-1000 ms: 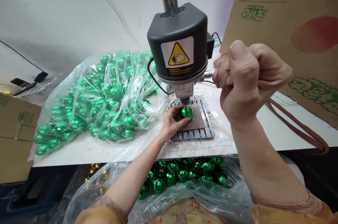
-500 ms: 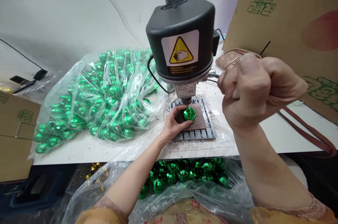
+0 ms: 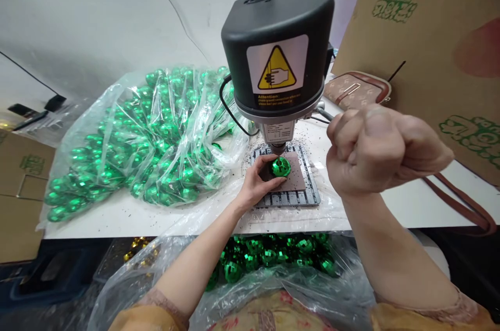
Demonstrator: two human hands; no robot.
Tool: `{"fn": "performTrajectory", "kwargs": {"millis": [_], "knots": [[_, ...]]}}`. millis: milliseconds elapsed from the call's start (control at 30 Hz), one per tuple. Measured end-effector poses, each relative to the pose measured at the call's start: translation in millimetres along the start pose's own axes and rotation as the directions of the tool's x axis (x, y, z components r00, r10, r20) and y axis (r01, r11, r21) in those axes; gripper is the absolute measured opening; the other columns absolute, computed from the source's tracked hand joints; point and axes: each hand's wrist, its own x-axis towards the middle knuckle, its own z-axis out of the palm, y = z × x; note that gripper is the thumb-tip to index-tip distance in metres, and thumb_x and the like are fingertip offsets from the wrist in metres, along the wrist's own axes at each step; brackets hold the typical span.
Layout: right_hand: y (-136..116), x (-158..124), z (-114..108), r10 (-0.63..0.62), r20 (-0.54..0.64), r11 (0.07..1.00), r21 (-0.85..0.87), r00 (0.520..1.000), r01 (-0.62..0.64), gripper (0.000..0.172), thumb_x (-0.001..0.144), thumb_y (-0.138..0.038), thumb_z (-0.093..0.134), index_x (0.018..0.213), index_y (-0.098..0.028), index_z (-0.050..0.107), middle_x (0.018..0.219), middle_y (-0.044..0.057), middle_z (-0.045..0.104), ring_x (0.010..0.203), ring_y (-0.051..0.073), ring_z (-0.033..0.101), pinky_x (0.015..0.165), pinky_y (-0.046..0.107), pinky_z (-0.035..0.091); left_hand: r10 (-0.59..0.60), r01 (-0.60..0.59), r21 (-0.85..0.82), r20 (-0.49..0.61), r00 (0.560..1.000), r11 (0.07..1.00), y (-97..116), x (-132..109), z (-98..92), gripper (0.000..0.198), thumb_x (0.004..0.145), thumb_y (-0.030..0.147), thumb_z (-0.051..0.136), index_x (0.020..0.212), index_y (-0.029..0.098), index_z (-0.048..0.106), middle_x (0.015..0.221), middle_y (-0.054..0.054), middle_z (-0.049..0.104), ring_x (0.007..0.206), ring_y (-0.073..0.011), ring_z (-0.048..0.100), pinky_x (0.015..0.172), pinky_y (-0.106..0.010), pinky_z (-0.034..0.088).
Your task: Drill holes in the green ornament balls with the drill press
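Note:
On the slotted metal base plate (image 3: pixel 312 200) of a small bench drill press (image 3: pixel 273 39) lies a flat brown board (image 3: pixel 297 175). A shiny green faceted ball (image 3: pixel 280 167) rests on that board, directly beneath the drill chuck (image 3: pixel 278 148). Thumb and fingers of my left hand (image 3: pixel 255 182) grip the ball from its left side. My right hand (image 3: pixel 371 149) is a fist to the right of the drill head, wrapped round the end of the press lever (image 3: pixel 325 114); the grip inside the fist is hidden. Whether the bit touches the ball is too small to tell.
A clear plastic bag (image 3: pixel 128 138) full of green balls lies left of the press. More green balls (image 3: pixel 269 255) sit in plastic below the table edge. Dark shavings litter the white table (image 3: pixel 117 224). A patterned purse (image 3: pixel 353 89) and cardboard box (image 3: pixel 425 55) stand right.
My right fist has come down a little with the lever, uncovering more of the purse. My left hand and the ball stay in place under the chuck. The view has shifted slightly.

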Motion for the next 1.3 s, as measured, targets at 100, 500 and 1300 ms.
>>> {"fn": "performTrajectory", "kwargs": {"millis": [100, 500, 1300], "knots": [[5.5, -4.3, 1.6, -0.198, -0.116, 0.971, 0.115, 0.973, 0.211, 0.051, 0.082, -0.028, 0.059, 0.060, -0.017, 0.014, 0.046, -0.005, 0.015, 0.039, 0.005, 0.020, 0.042, 0.026, 0.020, 0.002, -0.002, -0.016, 0.002, 1.000, 1.000, 1.3, 0.0, 0.8, 0.052, 0.074, 0.034, 0.086, 0.118, 0.021, 0.063, 0.117, -0.009, 0.070, 0.111, -0.0245, 0.067, 0.101, -0.040, 0.052], [14.5, -8.2, -3.6, -0.360, -0.038, 0.912, 0.199, 0.932, 0.360, 0.046, 0.082, -0.008, 0.054, 0.058, -0.018, 0.015, 0.048, -0.006, 0.020, 0.039, 0.003, 0.022, 0.041, 0.025, 0.022, -0.017, 0.016, -0.068, -0.016, 1.000, 0.998, -3.7, -0.3, 2.2, 0.054, 0.072, 0.034, 0.087, 0.118, 0.019, 0.061, 0.118, -0.010, 0.070, 0.114, -0.0249, 0.066, 0.103, -0.040, 0.050], [-16.1, 39.9, 21.8, -0.031, -0.085, 0.991, 0.126, 0.996, 0.041, 0.043, 0.085, -0.018, 0.059, 0.052, -0.020, 0.032, 0.042, -0.008, 0.033, 0.039, 0.002, 0.032, 0.043, 0.025, 0.029, -0.596, -0.037, 0.912, 0.298, 0.746, 0.409, 50.7, -215.6, -95.6, 0.036, 0.083, 0.022, 0.070, 0.119, 0.026, 0.066, 0.127, -0.011, 0.061, 0.105, -0.0285, 0.066, 0.087, -0.039, 0.056]]}}
